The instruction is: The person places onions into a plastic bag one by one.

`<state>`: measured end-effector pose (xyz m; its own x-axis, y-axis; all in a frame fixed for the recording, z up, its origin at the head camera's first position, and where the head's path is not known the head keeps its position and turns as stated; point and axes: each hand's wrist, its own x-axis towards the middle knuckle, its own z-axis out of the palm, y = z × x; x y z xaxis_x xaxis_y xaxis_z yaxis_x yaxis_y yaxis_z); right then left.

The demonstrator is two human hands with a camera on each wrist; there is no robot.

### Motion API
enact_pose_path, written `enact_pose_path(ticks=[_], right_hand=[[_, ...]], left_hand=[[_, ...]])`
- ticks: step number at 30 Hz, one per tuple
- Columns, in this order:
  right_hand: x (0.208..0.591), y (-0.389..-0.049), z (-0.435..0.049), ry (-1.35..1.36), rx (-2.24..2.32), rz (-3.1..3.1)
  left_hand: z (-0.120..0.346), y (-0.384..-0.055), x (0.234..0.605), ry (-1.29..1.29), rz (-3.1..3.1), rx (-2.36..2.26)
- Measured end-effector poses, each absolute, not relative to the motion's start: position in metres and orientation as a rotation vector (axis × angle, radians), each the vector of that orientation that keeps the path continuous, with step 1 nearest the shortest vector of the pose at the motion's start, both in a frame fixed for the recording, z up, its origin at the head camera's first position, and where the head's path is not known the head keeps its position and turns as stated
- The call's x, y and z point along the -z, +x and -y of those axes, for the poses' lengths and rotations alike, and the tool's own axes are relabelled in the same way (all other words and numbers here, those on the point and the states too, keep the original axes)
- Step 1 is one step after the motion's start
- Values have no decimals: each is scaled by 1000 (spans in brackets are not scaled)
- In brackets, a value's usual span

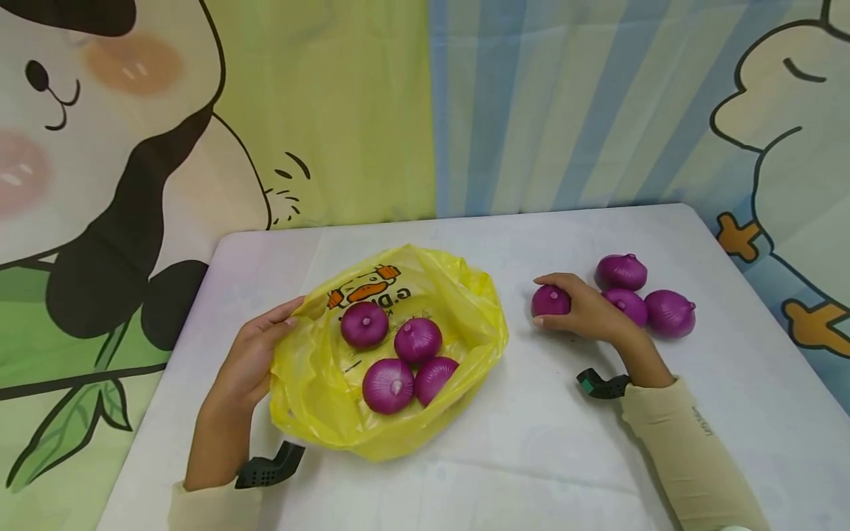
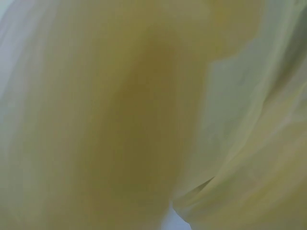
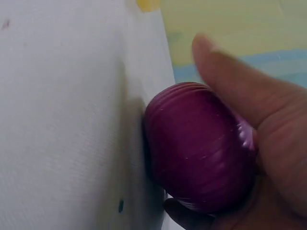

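A yellow plastic bag (image 1: 308,402) lies spread with its mouth facing up, and several red onions (image 1: 388,386) sit inside it. At the bag's left rim my left hand (image 1: 247,361) holds the plastic between thumb and fingers. To the right of the bag, my right hand (image 1: 587,308) grips one red onion (image 1: 550,301) between thumb and fingers. In the right wrist view, that onion (image 3: 199,148) fills the grasp, close to the white tabletop. Blurred yellow plastic (image 2: 139,129) covers most of the left wrist view and hides the left fingers there.
Three more red onions (image 1: 671,313) lie clustered on the white table (image 1: 531,457), just beyond the right wrist. A printed cloth (image 1: 345,110) with cartoon animals and stripes hangs behind the table's back edge. Each wrist wears a black device (image 1: 268,468).
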<state>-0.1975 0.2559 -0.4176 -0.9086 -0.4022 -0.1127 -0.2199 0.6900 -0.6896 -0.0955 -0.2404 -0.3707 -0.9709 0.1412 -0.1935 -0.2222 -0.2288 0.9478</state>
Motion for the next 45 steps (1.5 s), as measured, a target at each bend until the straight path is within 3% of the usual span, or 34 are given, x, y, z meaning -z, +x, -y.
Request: enact_pose_path(ticks=[19, 45], right_hand=[[415, -194, -246, -390, 1224, -2675], [349, -191, -205, -438, 1678, -2436]], left_hand=[[241, -94, 377, -80, -1780, -2296], [238, -97, 374, -78, -1763, -2294]])
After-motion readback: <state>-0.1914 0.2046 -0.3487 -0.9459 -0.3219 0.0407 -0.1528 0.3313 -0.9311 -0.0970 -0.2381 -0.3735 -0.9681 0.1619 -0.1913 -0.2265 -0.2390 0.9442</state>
